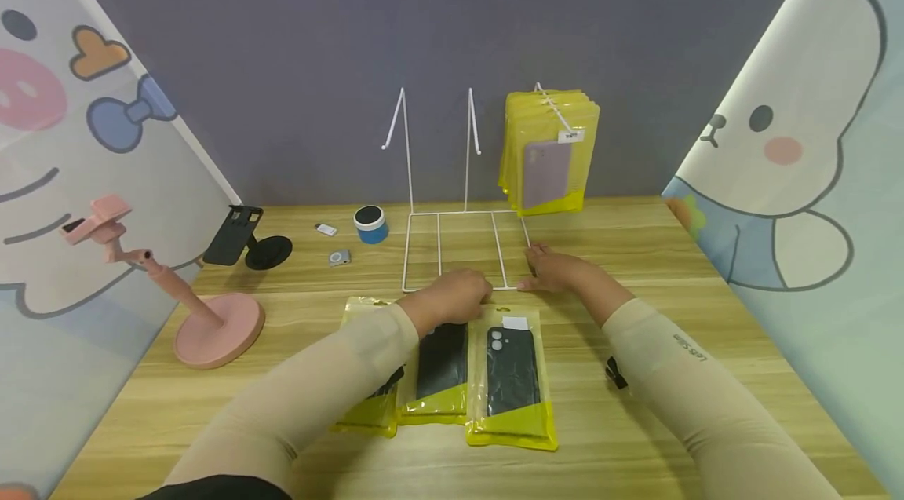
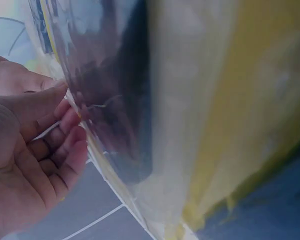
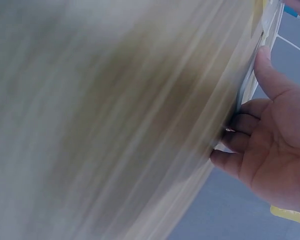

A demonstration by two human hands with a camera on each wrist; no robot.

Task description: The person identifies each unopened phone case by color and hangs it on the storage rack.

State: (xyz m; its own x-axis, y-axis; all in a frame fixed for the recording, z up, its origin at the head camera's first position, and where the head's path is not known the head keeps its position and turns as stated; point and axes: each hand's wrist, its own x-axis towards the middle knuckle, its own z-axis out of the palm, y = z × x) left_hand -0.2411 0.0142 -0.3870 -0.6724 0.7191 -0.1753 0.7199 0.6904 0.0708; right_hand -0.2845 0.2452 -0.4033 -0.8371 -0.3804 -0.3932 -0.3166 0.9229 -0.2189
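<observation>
Three phone cases in clear-and-yellow packaging lie side by side on the table. My left hand [image 1: 455, 296] is over the top of the middle packaged phone case [image 1: 441, 366], its thumb and fingertips pinching the package edge [image 2: 85, 127] in the left wrist view. Close beside those fingertips lies the right packaged phone case [image 1: 512, 374]; my forearm partly covers the left one [image 1: 367, 414]. At the front right corner of a white wire display rack [image 1: 466, 213], my right hand [image 1: 558, 271] touches the base with thumb and fingers spread.
Several packaged cases [image 1: 547, 162] hang on the rack's right hook; the other two hooks are bare. On the left stand a pink phone stand [image 1: 219, 331], a black phone stand [image 1: 268, 253] and a blue-and-white jar [image 1: 370, 225]. Two small gadgets lie near the jar.
</observation>
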